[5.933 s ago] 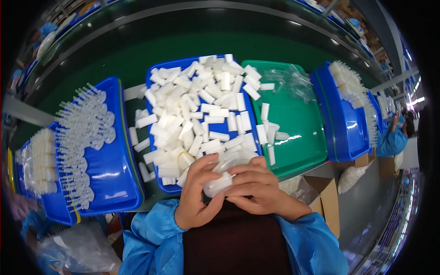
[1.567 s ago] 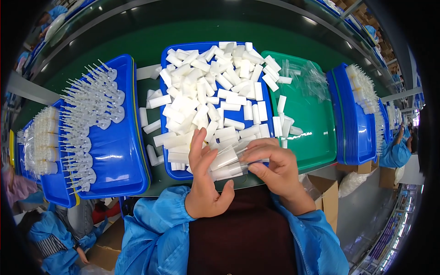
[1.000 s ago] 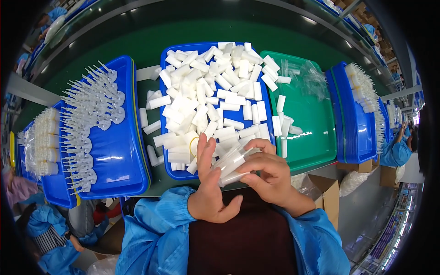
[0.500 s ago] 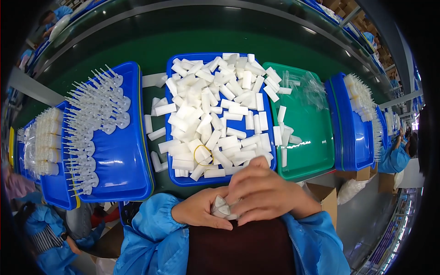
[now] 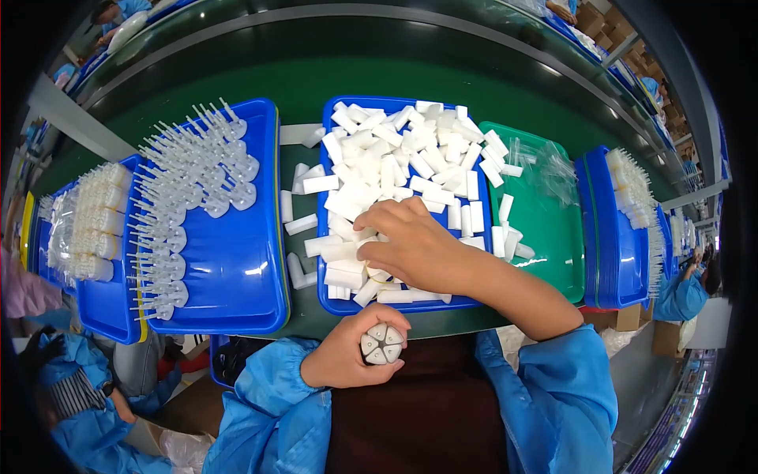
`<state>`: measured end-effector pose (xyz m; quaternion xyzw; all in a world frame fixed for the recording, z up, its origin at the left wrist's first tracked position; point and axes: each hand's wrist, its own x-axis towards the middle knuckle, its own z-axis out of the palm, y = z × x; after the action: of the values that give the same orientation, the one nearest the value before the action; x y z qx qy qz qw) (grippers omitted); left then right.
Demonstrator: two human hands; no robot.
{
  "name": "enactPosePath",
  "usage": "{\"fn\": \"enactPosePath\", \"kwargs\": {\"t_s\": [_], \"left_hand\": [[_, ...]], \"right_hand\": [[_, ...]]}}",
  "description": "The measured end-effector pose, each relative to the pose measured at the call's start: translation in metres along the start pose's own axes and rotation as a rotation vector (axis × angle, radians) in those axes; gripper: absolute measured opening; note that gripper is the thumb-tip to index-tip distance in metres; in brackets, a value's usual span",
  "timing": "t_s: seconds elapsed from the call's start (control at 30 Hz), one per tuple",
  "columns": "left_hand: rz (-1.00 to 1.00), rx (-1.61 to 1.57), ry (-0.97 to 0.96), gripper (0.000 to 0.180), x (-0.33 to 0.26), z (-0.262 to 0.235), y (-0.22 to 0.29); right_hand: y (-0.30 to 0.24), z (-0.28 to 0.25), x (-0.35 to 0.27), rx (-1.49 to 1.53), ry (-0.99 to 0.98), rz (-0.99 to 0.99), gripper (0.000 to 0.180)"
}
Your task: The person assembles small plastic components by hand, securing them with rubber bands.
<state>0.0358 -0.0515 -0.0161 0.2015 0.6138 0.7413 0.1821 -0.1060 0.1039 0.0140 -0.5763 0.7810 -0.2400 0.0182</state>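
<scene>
My left hand (image 5: 347, 355) is closed round a bundle of white wedge-shaped pieces (image 5: 382, 344). Their ends face up and together make a round, segmented shape. My right hand (image 5: 414, 245) is over the near part of a heap of loose white wedge-shaped pieces (image 5: 387, 142), fingers curved and apart, fingertips at the pieces. I see nothing held in it, though its palm side is hidden. The heap fills a blue tray (image 5: 322, 237) in front of me. Beneath the right hand, part of a yellow rubber band (image 5: 382, 277) shows among the pieces.
At left, a blue tray (image 5: 229, 272) holds clear stemmed parts (image 5: 213, 170). Loose white pieces (image 5: 300, 225) lie between the trays. A green tray (image 5: 553, 245) at right has clear plastic bags (image 5: 557, 170) and pieces. Stacked blue trays (image 5: 612, 253) stand beyond. Other people work nearby.
My right hand has left the bundle and moved forward onto the heap. My left hand alone now holds the bundle, its round end turned up. The whole view has shifted slightly.
</scene>
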Motion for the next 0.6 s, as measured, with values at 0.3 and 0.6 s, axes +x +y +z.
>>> {"fn": "enactPosePath", "kwargs": {"t_s": [0.3,0.6], "left_hand": [[-0.003,0.028,0.332,0.039,0.002,0.005,-0.004],[0.100,-0.038,0.454,0.024,0.019,0.002,0.003]], "right_hand": [[0.006,0.003,-0.001,-0.095,0.049,-0.038,0.010],[-0.033,-0.041,-0.029,-0.094,0.242,0.092,0.017]]}}
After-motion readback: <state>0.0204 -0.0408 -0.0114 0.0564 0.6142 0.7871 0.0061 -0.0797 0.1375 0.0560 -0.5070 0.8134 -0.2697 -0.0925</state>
